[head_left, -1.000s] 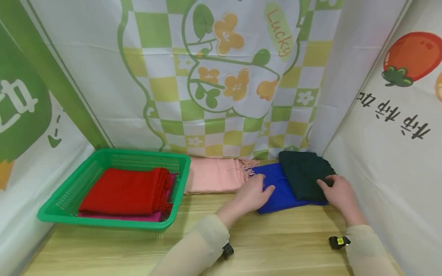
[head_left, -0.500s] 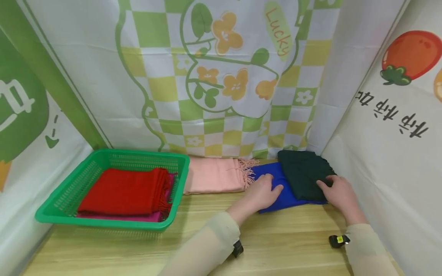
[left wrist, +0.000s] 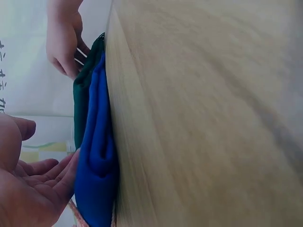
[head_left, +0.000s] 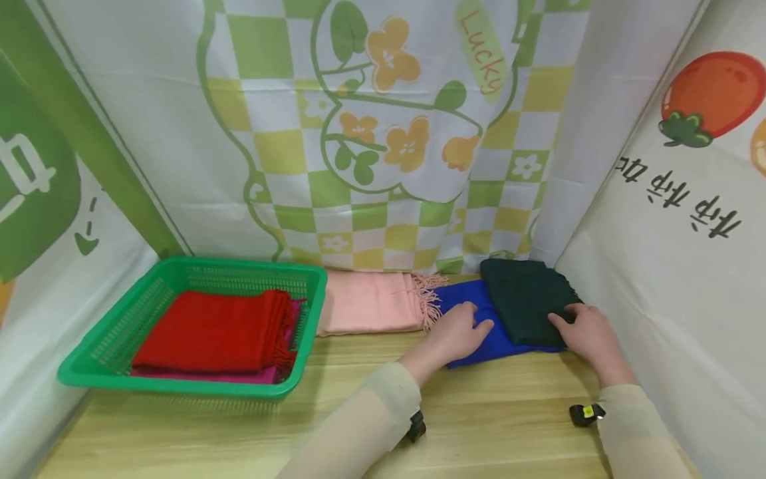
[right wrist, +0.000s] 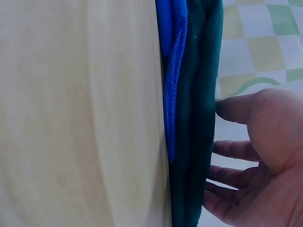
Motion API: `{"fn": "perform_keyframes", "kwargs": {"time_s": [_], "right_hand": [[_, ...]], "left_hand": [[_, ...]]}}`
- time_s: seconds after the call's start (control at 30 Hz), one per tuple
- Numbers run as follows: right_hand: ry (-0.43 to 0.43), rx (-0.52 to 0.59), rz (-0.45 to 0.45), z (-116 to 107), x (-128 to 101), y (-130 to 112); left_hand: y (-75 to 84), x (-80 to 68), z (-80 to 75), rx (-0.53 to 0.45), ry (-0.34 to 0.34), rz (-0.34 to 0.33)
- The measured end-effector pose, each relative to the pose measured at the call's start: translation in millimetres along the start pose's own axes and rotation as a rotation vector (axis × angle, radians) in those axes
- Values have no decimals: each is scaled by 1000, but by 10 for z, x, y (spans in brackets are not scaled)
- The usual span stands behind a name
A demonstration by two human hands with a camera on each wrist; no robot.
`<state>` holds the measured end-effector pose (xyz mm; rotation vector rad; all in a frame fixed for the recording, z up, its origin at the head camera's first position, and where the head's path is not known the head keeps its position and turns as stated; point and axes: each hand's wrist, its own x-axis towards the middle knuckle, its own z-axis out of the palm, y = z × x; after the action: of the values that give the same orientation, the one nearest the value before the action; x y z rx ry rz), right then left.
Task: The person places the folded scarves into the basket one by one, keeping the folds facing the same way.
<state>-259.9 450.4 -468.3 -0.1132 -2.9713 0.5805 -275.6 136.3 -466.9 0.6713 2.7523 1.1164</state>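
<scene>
Left hand: the left hand (head_left: 459, 330) lies on the near left part of the blue scarf (head_left: 479, 346), fingers fairly straight and a little spread, pressing flat on the cloth. From the left wrist camera the palm (left wrist: 21, 189) faces the fold and the fingers (left wrist: 52, 170) touch the blue edge without curling round it.
Right hand: the right hand (head_left: 583, 332) sits on the near right corner of the dark green scarf (head_left: 526, 299), fingers loosely spread with their tips on the fabric. The right wrist view shows the fingertips (right wrist: 227, 111) touching the green layer (right wrist: 199, 118), nothing pinched.
Blue scarf: folded, flat on the wooden table (head_left: 491, 419) at the far right, its near edge showing in front of the green one. In the wrist views it is the lower layer (left wrist: 97, 156), straight on the wood.
Dark green scarf: folded, lying on top of the blue scarf's right part, close to the right curtain wall (head_left: 676, 279).
Pink scarf: a folded pink scarf (head_left: 368, 303) lies just left of the blue one, its fringe (head_left: 427, 293) touching the blue edge near the left hand.
Basket: a green plastic basket (head_left: 90, 362) stands at the far left of the table, well apart from both hands.
In the basket: a folded red scarf (head_left: 215, 329) on top of a magenta one (head_left: 263, 376), of which only a near strip shows.
Sleeves: pale beige sleeves (head_left: 365, 432) cover both forearms, each with a small black device at the wrist.
Backdrop: a checked green and yellow curtain (head_left: 383, 133) with flowers hangs behind everything.
</scene>
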Motion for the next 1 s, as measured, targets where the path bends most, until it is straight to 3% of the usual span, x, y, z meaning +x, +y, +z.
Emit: {"fn": "perform_keyframes", "kwargs": {"time_s": [0.2, 0.43, 0.73, 1.0], "right_hand": [[-17, -4, 24, -5, 51, 44], [-49, -13, 46, -19, 201, 83], [-66, -69, 55, -109, 320, 158], [-122, -74, 40, -137, 406, 286]], "left_hand": [[-19, 64, 45, -114, -27, -41], [-134, 229, 144, -169, -19, -54], [-36, 200, 101, -262, -52, -107], [27, 255, 102, -245, -85, -84]]}}
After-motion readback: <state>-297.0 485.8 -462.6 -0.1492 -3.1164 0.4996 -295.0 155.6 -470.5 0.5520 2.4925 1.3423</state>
